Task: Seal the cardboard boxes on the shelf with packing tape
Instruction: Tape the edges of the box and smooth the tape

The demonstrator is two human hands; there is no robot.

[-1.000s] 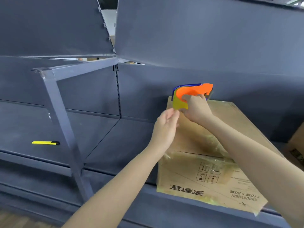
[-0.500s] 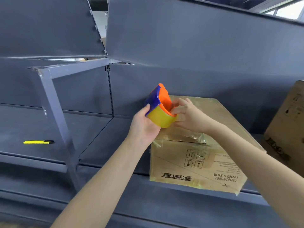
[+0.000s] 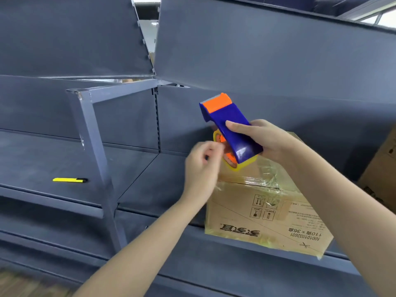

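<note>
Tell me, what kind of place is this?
Probably a stockroom or warehouse: long grey metal shelves, a taped cardboard box on one, and a tape dispenser held in the right hand.

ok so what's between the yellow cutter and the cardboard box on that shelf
In the head view, the grey shelf upright stands between the yellow cutter and the cardboard box. Nearer the box, the left hand is at its left edge.

Taped cardboard box (image 3: 267, 213) on shelf (image 3: 150, 185), blue-orange tape dispenser (image 3: 222, 114) tilted above it

stockroom | grey metal shelving (image 3: 92, 133) | cardboard boxes (image 3: 267, 211)
</note>
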